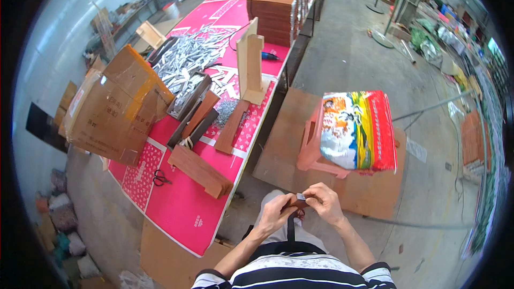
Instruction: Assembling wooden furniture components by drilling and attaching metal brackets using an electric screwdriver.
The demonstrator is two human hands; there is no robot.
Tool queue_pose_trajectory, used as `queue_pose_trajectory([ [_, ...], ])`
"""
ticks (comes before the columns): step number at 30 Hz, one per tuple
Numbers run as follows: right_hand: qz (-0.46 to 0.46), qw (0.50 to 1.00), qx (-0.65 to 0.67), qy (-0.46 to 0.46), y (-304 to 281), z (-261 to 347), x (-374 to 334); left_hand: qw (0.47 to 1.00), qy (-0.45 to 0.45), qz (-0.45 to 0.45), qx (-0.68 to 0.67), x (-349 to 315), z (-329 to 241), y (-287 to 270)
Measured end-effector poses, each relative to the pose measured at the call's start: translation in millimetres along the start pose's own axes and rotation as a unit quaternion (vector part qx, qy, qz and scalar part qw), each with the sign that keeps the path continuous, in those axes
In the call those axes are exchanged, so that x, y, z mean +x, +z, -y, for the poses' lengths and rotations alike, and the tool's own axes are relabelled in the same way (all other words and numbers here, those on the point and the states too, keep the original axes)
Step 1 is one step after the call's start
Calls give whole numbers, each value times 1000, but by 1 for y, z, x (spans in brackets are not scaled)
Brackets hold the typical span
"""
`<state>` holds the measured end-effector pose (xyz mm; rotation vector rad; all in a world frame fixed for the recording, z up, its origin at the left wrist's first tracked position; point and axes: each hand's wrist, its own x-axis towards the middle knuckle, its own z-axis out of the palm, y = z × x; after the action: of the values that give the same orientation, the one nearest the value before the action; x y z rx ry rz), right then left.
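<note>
In front of my body, both hands are closed on a reddish-brown wooden piece (298, 203) with a small silvery metal part (301, 197) at its end. My left hand (276, 214) grips the wood from the left. On the other side, my right hand (324, 203) pinches around the metal part, its fingers bent. Much of the wood is hidden by the fingers. On the pink-covered table (182, 219) to the left, a reddish-brown wooden block (199, 170) lies nearest to my hands, with black scissors (160, 178) beside it.
Silver metal strips (193, 53) are heaped on the table, near a cardboard box (120, 109) and an upright pale wooden jig (250, 67). Stacked brown boards (273, 16) stand farther back. Ahead right, a colourful sack (356, 131) rests on a pink stool (310, 155).
</note>
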<state>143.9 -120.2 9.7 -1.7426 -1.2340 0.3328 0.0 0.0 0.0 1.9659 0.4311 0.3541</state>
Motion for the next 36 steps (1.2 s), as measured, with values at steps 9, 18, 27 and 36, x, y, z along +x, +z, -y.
queue_pose_trajectory([
  [9, 82, 995, 53, -34, -10, -52, 214, 987, 4, -161, -25, 174, 25, -60],
  [18, 261, 964, 53, -11, -51, -24, 384, 992, 15, -99, -71, 290, 4, -159],
  [27, 431, 882, 64, 178, -56, -60, 458, 978, -113, -164, 56, 264, 8, -201],
  [36, 260, 941, -90, 197, -16, -190, 595, 813, -360, -455, 49, 262, 19, -246],
])
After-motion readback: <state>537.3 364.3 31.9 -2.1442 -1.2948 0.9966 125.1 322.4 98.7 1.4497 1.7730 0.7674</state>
